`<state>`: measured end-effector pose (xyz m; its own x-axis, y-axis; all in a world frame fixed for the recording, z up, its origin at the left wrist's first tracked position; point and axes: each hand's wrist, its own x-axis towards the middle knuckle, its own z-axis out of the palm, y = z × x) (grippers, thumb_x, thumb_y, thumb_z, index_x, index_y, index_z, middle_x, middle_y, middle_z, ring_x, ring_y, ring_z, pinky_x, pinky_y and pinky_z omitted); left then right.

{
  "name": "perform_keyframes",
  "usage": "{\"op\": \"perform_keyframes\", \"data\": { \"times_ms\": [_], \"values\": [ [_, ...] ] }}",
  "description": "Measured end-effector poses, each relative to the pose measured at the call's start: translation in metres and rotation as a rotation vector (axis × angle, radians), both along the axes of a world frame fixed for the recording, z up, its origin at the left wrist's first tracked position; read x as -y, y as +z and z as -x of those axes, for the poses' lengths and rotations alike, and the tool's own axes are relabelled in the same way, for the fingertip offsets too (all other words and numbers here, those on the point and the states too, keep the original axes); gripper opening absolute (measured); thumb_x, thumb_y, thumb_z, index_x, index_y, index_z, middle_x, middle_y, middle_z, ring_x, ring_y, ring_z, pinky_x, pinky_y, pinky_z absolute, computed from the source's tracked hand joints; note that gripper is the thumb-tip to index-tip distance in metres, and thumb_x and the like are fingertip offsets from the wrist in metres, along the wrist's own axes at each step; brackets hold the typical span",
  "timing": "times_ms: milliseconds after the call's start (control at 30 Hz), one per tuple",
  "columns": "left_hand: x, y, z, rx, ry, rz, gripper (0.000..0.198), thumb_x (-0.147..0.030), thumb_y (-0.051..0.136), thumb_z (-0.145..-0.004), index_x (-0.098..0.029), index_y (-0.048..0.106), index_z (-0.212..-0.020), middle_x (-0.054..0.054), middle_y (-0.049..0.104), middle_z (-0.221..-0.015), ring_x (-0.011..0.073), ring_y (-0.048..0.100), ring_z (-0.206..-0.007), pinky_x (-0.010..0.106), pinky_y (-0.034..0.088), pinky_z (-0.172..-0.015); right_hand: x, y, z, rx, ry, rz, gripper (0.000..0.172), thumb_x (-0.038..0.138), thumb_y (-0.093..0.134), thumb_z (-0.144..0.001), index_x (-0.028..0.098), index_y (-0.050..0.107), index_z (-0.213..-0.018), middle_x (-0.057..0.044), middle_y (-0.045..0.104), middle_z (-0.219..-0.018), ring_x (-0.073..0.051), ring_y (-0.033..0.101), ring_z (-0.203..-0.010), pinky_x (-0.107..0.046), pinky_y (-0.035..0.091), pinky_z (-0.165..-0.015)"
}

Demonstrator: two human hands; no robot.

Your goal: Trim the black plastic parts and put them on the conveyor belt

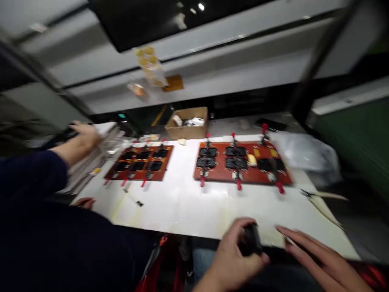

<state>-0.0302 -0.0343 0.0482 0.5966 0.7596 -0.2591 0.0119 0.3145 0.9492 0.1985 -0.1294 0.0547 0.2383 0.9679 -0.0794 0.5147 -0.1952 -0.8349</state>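
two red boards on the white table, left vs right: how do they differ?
The left board is smaller and sits skewed; the right board is wider and lies nearly square to the table edge. On the left board all six slots hold dark parts; the right board shows a pale piece and yellow patches among its dark parts. A co-worker's hand reaches past the left board. Both carry red clamps along their edges.

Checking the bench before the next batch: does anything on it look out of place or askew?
The right jig board holds one pale piece among its dark parts, unlike the left jig board, which shows dark parts only. A small dark bit lies loose on the white table. The picture is too blurred to judge more.
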Motion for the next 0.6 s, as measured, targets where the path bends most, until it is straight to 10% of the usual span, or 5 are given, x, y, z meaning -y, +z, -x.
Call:
{"op": "perform_keyframes", "data": {
  "times_ms": [167, 600],
  "values": [
    [-0.019, 0.011, 0.000, -0.028, -0.073, -0.072, 0.057, -0.027, 0.081, -0.089, -0.032, 0.059, -0.141, 0.006, 0.061, -0.142, 0.0238, 0.065, -0.118, 0.034, 0.052, -0.102, -0.024, 0.044, 0.004, 0.058, 0.351, -0.229, 0.039, 0.028, 0.054, -0.110, 0.033, 0.064, -0.147, -0.004, 0.075, -0.106, -0.016, 0.070, -0.095, -0.028, 0.059, -0.084],
    [-0.013, 0.012, -0.002, -0.087, -0.126, -0.111, 0.058, -0.019, 0.079, -0.091, -0.036, 0.060, -0.143, 0.004, 0.059, -0.148, 0.0240, 0.067, -0.121, 0.033, 0.052, -0.104, -0.018, 0.044, 0.005, 0.137, 0.457, -0.249, 0.030, 0.025, 0.058, -0.108, 0.022, 0.068, -0.137, -0.004, 0.071, -0.097, -0.017, 0.064, -0.090, -0.031, 0.051, -0.081]
  ]
}}
